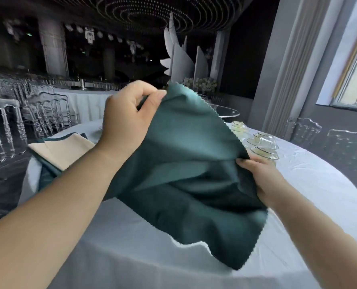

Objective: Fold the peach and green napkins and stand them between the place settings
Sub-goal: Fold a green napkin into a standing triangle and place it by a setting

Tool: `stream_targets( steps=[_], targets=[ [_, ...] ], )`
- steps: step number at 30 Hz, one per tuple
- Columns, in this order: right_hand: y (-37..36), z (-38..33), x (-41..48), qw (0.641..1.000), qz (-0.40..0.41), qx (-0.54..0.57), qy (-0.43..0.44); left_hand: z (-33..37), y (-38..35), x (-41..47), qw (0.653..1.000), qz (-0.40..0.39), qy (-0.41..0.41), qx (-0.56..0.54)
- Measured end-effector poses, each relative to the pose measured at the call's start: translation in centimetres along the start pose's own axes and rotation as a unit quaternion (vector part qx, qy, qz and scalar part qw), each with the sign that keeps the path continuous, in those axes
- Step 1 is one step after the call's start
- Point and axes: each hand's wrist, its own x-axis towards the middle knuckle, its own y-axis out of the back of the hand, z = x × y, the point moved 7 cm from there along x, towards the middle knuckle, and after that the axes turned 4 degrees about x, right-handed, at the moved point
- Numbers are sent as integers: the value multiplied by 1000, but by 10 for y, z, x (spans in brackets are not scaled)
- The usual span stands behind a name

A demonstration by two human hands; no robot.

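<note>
Above the near edge of the surface (pixel 131 247), the green napkin (pixel 190 163) hangs unfolded, slanting from the raised left hand (pixel 127 117), which pinches its top corner, down to the right hand (pixel 256 176), which grips its side edge. The peach napkin (pixel 65 151) lies at the surface's left edge, nearer the left hand.

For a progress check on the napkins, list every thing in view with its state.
Green napkin: open, rumpled, held up over the table.
Left hand: pinches the napkin's top corner.
Right hand: grips its right edge.
Peach napkin: lies flat at the table's left edge, not stood.
Glass dishes: stacked on the table.
Table: covered with a white cloth.
</note>
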Motion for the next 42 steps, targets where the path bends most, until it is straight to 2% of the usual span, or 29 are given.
stream_targets(
  steps=[3,6,7,9,12,15,17,19,23,26,28,31,35,38,40,42],
  targets=[
    [6,-56,-41,994,-108,-13,22,14,12,17,999,28,18,-30],
    [2,-96,-77,967,-242,-68,44,18,11,35,996,37,57,-55],
    [2,-103,-82,957,-272,-86,55,21,9,40,995,39,67,-61],
    [5,-111,-82,951,-283,-102,72,24,3,50,993,34,84,-73],
    [13,-104,-60,967,-230,-99,49,12,-18,59,987,-53,124,-86],
    [33,-80,-23,977,-131,-159,45,-8,-55,44,953,-237,161,-96],
    [42,-63,1,969,-81,-224,61,-36,-82,19,911,-346,216,-62],
    [48,-44,30,941,-41,-322,92,-70,-103,-1,889,-389,241,3],
    [49,-3,83,844,-3,-523,118,-135,-139,-22,859,-407,228,209],
    [51,17,109,797,47,-591,117,-149,-172,-25,815,-424,104,381],
    [57,21,123,769,85,-622,125,-153,-192,-21,809,-404,54,423],
    [71,27,143,748,118,-640,130,-171,-215,-15,826,-373,73,417],
    [78,45,160,739,118,-654,110,-195,-221,-27,896,-308,155,280],
    [77,55,165,765,115,-625,103,-185,-200,-47,936,-267,127,191],
    [79,56,165,800,118,-579,102,-171,-177,-68,934,-304,117,150],
    [84,54,161,836,124,-525,101,-163,-148,-98,892,-394,154,160]
  ],
)
